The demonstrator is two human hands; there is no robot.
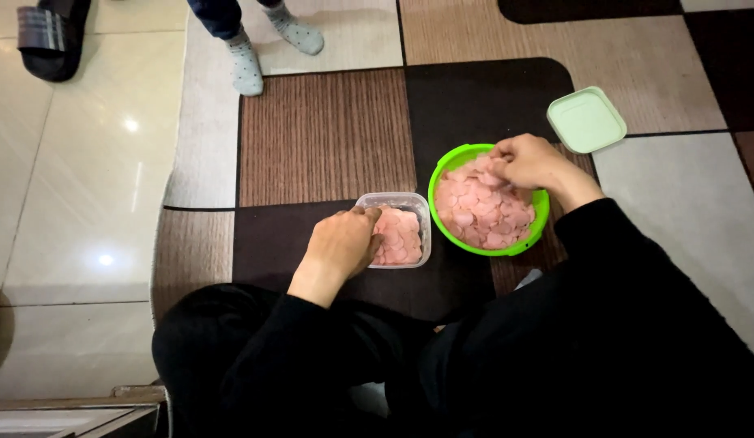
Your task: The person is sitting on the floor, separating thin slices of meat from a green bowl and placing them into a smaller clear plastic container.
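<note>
Mid-transfer, the right hand (529, 162) pinches pink slices (482, 212) in the green bowl (442, 170), the left hand (344, 242) curls onto the clear tub (421, 203) beside it; next, carry across.

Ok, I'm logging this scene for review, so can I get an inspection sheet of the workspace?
Surface: patchwork rug in brown, beige and dark squares, with glossy tile floor to the left.
Job's things: green bowl full of pink round slices; clear rectangular container partly filled with the same slices.
Clutter: pale green lid lying apart beyond the bowl.
Hands: left hand at the container's edge; right hand in the bowl, fingers curled on the slices.
Cables: nothing seen.
Surroundings: another person's socked feet at the top; a dark sandal on the tiles.
</note>
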